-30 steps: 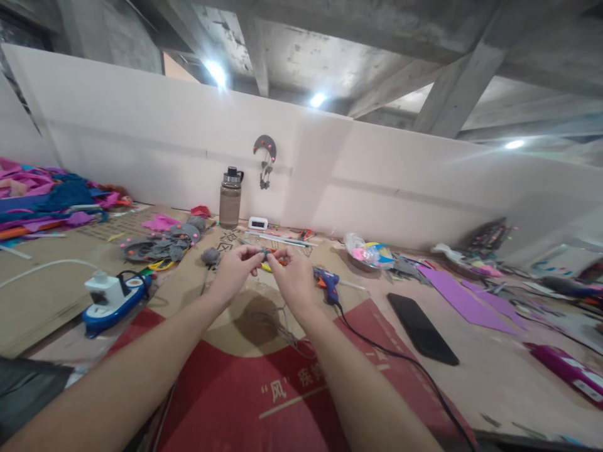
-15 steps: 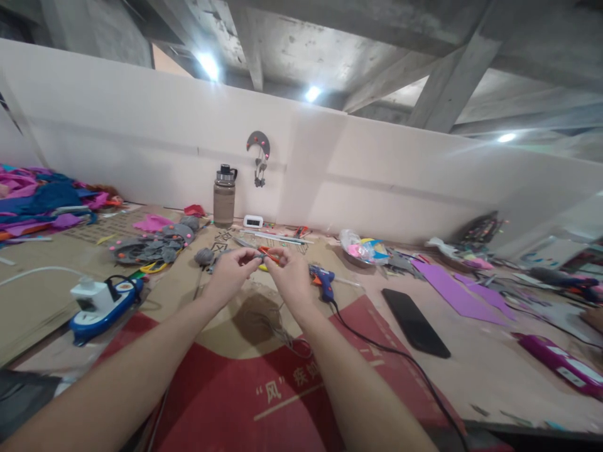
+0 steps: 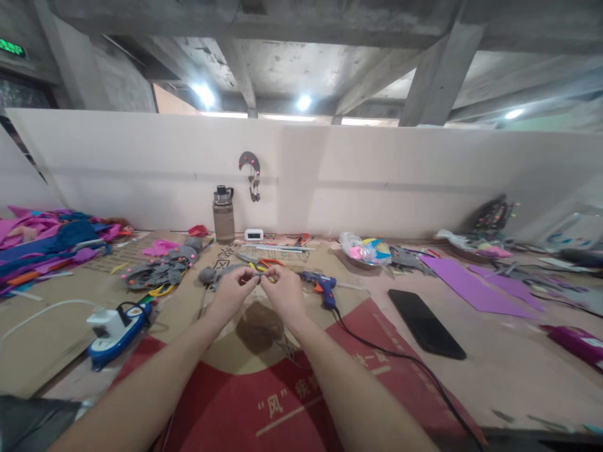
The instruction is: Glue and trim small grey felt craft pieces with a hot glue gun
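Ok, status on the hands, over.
Left hand, right hand: both pinching small piece, details unclear. Glue gun beside right hand. Orange-handled tool just beyond.

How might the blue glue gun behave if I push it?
The blue glue gun looks likely to slide or pivot rather than roll, as it lies on its side. Its black cord may drag on it. The molded-looking body suggests it would stay stiff.

phone (image 3: 426, 323) (black), cardboard (image 3: 221, 408) on table (image 3: 504, 364)
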A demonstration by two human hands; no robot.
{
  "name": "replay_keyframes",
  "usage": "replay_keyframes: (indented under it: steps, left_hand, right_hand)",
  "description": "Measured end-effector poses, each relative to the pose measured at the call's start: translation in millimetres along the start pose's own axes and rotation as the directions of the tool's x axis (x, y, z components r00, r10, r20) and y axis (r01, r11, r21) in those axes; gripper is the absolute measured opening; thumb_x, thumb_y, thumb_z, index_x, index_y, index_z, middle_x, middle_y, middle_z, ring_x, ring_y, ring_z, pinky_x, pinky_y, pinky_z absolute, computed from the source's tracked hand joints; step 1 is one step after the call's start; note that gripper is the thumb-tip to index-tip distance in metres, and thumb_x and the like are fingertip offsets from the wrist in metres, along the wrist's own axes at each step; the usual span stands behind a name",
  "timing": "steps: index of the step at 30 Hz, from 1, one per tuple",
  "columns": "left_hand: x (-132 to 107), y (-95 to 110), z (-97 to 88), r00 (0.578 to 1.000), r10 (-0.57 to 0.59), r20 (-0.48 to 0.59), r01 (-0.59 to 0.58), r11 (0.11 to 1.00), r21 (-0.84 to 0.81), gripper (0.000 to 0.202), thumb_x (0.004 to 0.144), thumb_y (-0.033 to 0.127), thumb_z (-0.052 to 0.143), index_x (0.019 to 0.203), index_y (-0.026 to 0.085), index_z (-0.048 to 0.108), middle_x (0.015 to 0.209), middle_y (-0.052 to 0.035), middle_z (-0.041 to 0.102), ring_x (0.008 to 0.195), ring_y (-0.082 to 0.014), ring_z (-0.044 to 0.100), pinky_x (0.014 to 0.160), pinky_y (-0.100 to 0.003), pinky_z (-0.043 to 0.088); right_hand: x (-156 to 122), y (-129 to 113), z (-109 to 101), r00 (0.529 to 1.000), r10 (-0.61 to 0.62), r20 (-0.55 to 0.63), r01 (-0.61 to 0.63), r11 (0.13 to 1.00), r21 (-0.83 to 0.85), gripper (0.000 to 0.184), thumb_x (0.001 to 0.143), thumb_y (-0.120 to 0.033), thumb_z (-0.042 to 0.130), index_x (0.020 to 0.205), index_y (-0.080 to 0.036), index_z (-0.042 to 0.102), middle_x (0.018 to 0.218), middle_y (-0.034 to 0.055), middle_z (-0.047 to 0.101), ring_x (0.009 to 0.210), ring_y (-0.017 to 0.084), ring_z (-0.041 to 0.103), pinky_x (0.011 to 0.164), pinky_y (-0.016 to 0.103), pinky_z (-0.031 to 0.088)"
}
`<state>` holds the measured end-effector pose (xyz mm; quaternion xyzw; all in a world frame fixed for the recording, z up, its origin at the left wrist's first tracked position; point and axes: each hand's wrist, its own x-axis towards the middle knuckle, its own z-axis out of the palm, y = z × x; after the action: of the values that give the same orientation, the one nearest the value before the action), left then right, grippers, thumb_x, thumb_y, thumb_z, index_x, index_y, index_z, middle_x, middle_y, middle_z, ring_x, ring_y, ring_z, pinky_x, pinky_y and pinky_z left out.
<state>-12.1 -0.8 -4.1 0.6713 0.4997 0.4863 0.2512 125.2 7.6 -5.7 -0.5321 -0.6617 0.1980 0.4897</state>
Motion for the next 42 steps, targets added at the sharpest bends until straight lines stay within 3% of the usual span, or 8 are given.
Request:
replay_keyframes:
  steps: [11,19,22,26,31,34,37,42]
  left_hand:
    - [4.0,-11.6,4.9,0.994,-0.11,0.007,0.11,0.986,-0.126,0.018,0.069,0.032,0.06,0.075,0.016,0.064,0.07,-0.0003,0.062,0.067,-0.0149,0.054,0.066,-0.025,0.041]
    - [11.7,-22.0,-1.1,0.977,-0.208,0.048,0.211,0.905,-0.37,0.053,0.059,0.036,0.073,0.106,0.016,0.058,0.097,-0.0087,0.064,0.076,-0.0149,0.058,0.064,-0.025,0.043]
    - [13.4,-30.0,-2.0,0.974,-0.225,-0.007,0.211,0.923,-0.322,0.042,0.064,0.044,0.068,0.093,0.014,0.061,0.078,-0.0041,0.062,0.064,-0.0121,0.054,0.057,-0.023,0.04]
    - [11.3,-35.5,-3.6,0.972,-0.227,-0.064,0.212,0.96,-0.185,0.036,0.072,0.051,0.057,0.075,0.016,0.061,0.052,0.0038,0.046,0.047,-0.0097,0.038,0.047,-0.023,0.029]
    - [2.5,-21.2,-6.8,0.983,-0.114,-0.143,0.12,0.992,0.038,0.043,0.078,0.052,0.047,0.05,0.019,0.049,0.047,0.0023,0.041,0.049,-0.0122,0.038,0.05,-0.025,0.029]
    - [-1.0,-14.8,-3.7,0.979,-0.095,-0.181,0.111,0.991,0.08,0.041,0.076,0.051,0.049,0.05,0.02,0.05,0.049,0.0013,0.044,0.051,-0.0133,0.041,0.052,-0.026,0.032]
    - [0.1,-16.9,1.7,0.985,-0.136,-0.105,0.131,0.99,-0.052,0.032,0.074,0.049,0.051,0.069,0.019,0.061,0.061,-0.0008,0.055,0.054,-0.0143,0.047,0.051,-0.026,0.036]
    - [13.5,-14.6,4.9,0.98,-0.16,-0.114,0.128,0.96,-0.249,0.028,0.063,0.042,0.065,0.074,0.016,0.061,0.061,-0.0005,0.058,0.055,-0.0134,0.052,0.054,-0.026,0.043]
  right_hand:
    - [2.7,10.7,13.6,0.998,0.038,0.051,-0.044,0.991,0.124,0.013,0.065,-0.029,0.056,0.066,-0.02,0.064,0.06,-0.0018,0.06,0.058,0.011,0.05,0.054,0.022,0.034]
    - [31.8,16.0,4.2,0.971,0.218,0.098,-0.237,0.83,0.506,0.012,0.059,-0.027,0.052,0.059,-0.015,0.055,0.05,-0.0057,0.048,0.048,0.007,0.039,0.047,0.019,0.029]
    - [33.0,24.6,-2.3,0.969,0.227,0.102,-0.246,0.809,0.534,0.013,0.06,-0.028,0.052,0.058,-0.016,0.053,0.048,-0.0067,0.042,0.046,0.006,0.033,0.045,0.019,0.026]
    - [23.3,33.1,-3.7,0.955,0.272,0.117,-0.287,0.758,0.586,0.019,0.065,-0.036,0.051,0.063,-0.018,0.05,0.047,-0.008,0.034,0.042,0.006,0.026,0.042,0.02,0.023]
    - [11.8,31.5,1.3,0.94,0.293,0.178,-0.339,0.721,0.605,0.02,0.066,-0.038,0.053,0.067,-0.018,0.052,0.048,-0.0074,0.036,0.04,0.006,0.026,0.039,0.021,0.022]
    - [9.5,31.1,1.6,0.946,0.279,0.166,-0.321,0.729,0.604,0.021,0.066,-0.039,0.054,0.068,-0.018,0.053,0.046,-0.0077,0.035,0.04,0.007,0.026,0.039,0.021,0.022]
    - [9.8,32.1,-1.0,0.954,0.275,0.123,-0.29,0.727,0.623,0.022,0.066,-0.039,0.054,0.071,-0.018,0.054,0.046,-0.0074,0.037,0.04,0.007,0.026,0.039,0.022,0.021]
    - [11.8,30.2,-5.2,0.966,0.253,0.052,-0.223,0.718,0.659,0.018,0.065,-0.036,0.053,0.065,-0.018,0.051,0.047,-0.0072,0.037,0.04,0.007,0.025,0.039,0.022,0.019]
